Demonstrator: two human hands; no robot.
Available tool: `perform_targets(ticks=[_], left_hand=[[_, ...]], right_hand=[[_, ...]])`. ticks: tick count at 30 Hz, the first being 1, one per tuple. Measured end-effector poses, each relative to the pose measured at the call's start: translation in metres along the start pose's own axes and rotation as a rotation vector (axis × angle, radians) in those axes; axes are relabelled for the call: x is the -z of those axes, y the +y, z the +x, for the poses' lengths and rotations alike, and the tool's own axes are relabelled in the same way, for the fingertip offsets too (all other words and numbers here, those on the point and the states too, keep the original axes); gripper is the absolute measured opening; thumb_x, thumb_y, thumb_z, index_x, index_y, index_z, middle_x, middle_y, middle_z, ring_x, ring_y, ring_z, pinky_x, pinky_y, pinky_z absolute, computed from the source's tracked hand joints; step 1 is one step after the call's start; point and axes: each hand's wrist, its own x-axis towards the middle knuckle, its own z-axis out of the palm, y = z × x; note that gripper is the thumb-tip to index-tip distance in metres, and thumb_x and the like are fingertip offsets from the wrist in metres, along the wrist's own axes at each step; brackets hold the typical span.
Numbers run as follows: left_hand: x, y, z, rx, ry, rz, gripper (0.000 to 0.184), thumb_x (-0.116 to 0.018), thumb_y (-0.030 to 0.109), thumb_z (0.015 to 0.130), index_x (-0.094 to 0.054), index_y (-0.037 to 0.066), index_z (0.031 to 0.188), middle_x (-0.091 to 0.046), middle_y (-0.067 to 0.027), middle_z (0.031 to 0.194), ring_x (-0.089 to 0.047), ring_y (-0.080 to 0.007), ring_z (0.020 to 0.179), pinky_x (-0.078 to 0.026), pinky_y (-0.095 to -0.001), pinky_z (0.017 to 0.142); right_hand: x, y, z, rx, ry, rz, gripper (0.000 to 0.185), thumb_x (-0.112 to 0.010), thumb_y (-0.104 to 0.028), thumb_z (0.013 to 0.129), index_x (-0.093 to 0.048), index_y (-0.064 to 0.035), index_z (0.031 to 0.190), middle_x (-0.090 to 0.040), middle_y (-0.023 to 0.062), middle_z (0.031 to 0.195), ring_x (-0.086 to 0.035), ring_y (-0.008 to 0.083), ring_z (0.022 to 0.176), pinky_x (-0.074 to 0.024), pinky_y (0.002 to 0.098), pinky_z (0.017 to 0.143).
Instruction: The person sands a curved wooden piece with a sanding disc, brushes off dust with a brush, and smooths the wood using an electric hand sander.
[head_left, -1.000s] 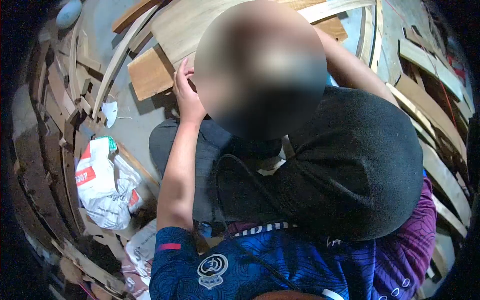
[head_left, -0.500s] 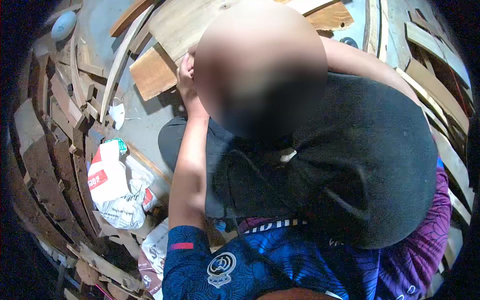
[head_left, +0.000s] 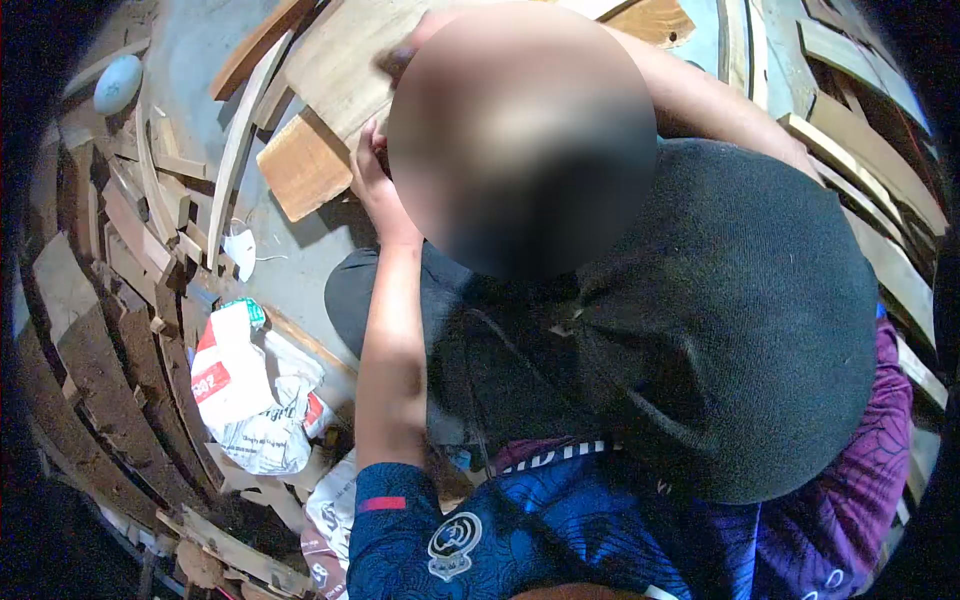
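A pale wooden board [head_left: 335, 62] lies in front of me, partly hidden by a blurred round patch over the middle of the view. Against its near edge is my left hand [head_left: 375, 188], fingers curled; what they hold is hidden. Under that board, a shorter orange-brown wood piece [head_left: 303, 168] sticks out beside the left hand. My right arm reaches across from the right behind the patch. At the patch's upper left, my right hand [head_left: 432, 27] shows smeared by motion over the board, close to a small dark object [head_left: 395, 63] I cannot make out.
Stacked wood strips and offcuts [head_left: 100, 340] fill the left side. A white printed plastic bag [head_left: 262, 420] and a white face mask [head_left: 240, 250] lie there too. A pale blue oval object [head_left: 118, 85] sits far left. More planks [head_left: 870, 150] line the right.
My right hand has come into sight at the patch's upper left, over the pale board. The left hand stays by the board's edge. The view has shifted slightly.
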Motion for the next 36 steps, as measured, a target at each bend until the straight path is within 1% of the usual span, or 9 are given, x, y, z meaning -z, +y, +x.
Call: perform_targets(ticks=[3, 5, 11, 18, 21, 26, 29, 33, 36], left_hand=[[0.002, 0.010, 0.003, 0.074, -0.029, -0.002, 0.089, -0.094, 0.019, 0.069, -0.048, 0.012, 0.146, -0.058, -0.0108, 0.116, -0.061, -0.0304, 0.106, -0.050, -0.0442, 0.096], [0.000, 0.001, 0.003, 0.054, -0.027, 0.179, 0.081, -0.088, 0.028, 0.077, -0.049, 0.010, 0.145, -0.059, -0.0112, 0.116, -0.061, -0.0303, 0.106, -0.051, -0.0434, 0.096], [0.004, 0.007, 0.002, 0.088, -0.060, 0.048, 0.087, -0.093, 0.024, 0.070, -0.051, 0.014, 0.145, -0.058, -0.0092, 0.118, -0.059, -0.0283, 0.113, -0.045, -0.0430, 0.098], [0.006, -0.005, 0.001, -0.087, -0.105, 0.087, 0.061, -0.077, -0.001, 0.071, -0.068, 0.013, 0.130, -0.053, -0.0128, 0.118, -0.058, -0.0310, 0.111, -0.048, -0.0386, 0.098], [0.007, 0.005, 0.003, -0.045, -0.109, 0.138, 0.062, -0.091, 0.020, 0.073, -0.071, 0.022, 0.132, -0.054, -0.0080, 0.117, -0.057, -0.0257, 0.105, -0.048, -0.0400, 0.094], [0.007, 0.003, 0.004, -0.053, -0.096, 0.101, 0.062, -0.093, 0.030, 0.074, -0.072, 0.020, 0.131, -0.055, -0.0078, 0.115, -0.056, -0.0249, 0.106, -0.047, -0.0388, 0.095], [0.009, 0.004, 0.005, -0.074, -0.128, 0.134, 0.060, -0.089, 0.025, 0.081, -0.068, 0.018, 0.137, -0.053, -0.0085, 0.117, -0.055, -0.0250, 0.109, -0.046, -0.0372, 0.100], [0.014, 0.009, 0.006, -0.063, -0.143, 0.153, 0.061, -0.091, 0.027, 0.075, -0.071, 0.017, 0.132, -0.057, -0.0089, 0.114, -0.057, -0.0257, 0.105, -0.046, -0.0389, 0.095], [0.042, 0.018, 0.003, -0.017, -0.229, 0.309, 0.058, -0.090, 0.023, 0.077, -0.071, 0.014, 0.131, -0.057, -0.0091, 0.115, -0.057, -0.0268, 0.107, -0.046, -0.0385, 0.097]], right_hand=[[0.019, -0.030, 0.004, 0.003, -0.245, -0.299, 0.029, -0.078, -0.007, 0.070, -0.068, -0.0051, 0.098, -0.073, 0.0153, 0.086, -0.071, 0.0364, 0.080, -0.0561, 0.0474, 0.073], [-0.034, -0.024, -0.002, 0.536, -0.061, 0.270, 0.026, -0.074, -0.015, 0.076, -0.066, -0.0043, 0.098, -0.070, 0.0194, 0.084, -0.068, 0.0423, 0.079, -0.0538, 0.0500, 0.072], [0.009, 0.029, -0.017, -0.097, 0.050, -0.026, 0.024, -0.077, -0.017, 0.081, -0.065, -0.0043, 0.098, -0.069, 0.0131, 0.081, -0.069, 0.0265, 0.073, -0.0538, 0.0415, 0.068], [-0.025, 0.002, -0.039, 0.166, -0.053, 0.267, 0.019, -0.074, -0.015, 0.088, -0.066, -0.0060, 0.103, -0.071, 0.0171, 0.081, -0.068, 0.0372, 0.076, -0.0552, 0.0428, 0.071], [-0.001, 0.043, -0.064, -0.058, 0.083, 0.212, 0.021, -0.075, -0.015, 0.088, -0.071, -0.0038, 0.106, -0.075, 0.0125, 0.087, -0.072, 0.0222, 0.077, -0.0585, 0.0368, 0.073], [0.064, 0.089, -0.128, -0.641, 0.576, -0.378, 0.020, -0.072, -0.019, 0.088, -0.067, -0.0061, 0.102, -0.068, 0.0175, 0.081, -0.068, 0.0359, 0.076, -0.0550, 0.0443, 0.065], [0.053, 0.083, -0.120, -0.690, 0.587, -0.478, 0.030, -0.074, -0.026, 0.086, -0.072, -0.0094, 0.111, -0.072, 0.0181, 0.084, -0.071, 0.0411, 0.083, -0.0564, 0.0477, 0.071], [0.016, 0.018, -0.081, -0.405, 0.225, -0.035, 0.024, -0.075, -0.029, 0.093, -0.077, -0.0079, 0.105, -0.076, 0.0138, 0.091, -0.075, 0.0221, 0.080, -0.0600, 0.0378, 0.073], [0.019, 0.064, -0.101, -0.470, 0.508, 0.188, 0.031, -0.075, -0.029, 0.086, -0.071, -0.0028, 0.103, -0.076, 0.0153, 0.094, -0.075, 0.0272, 0.086, -0.0599, 0.0417, 0.077]])
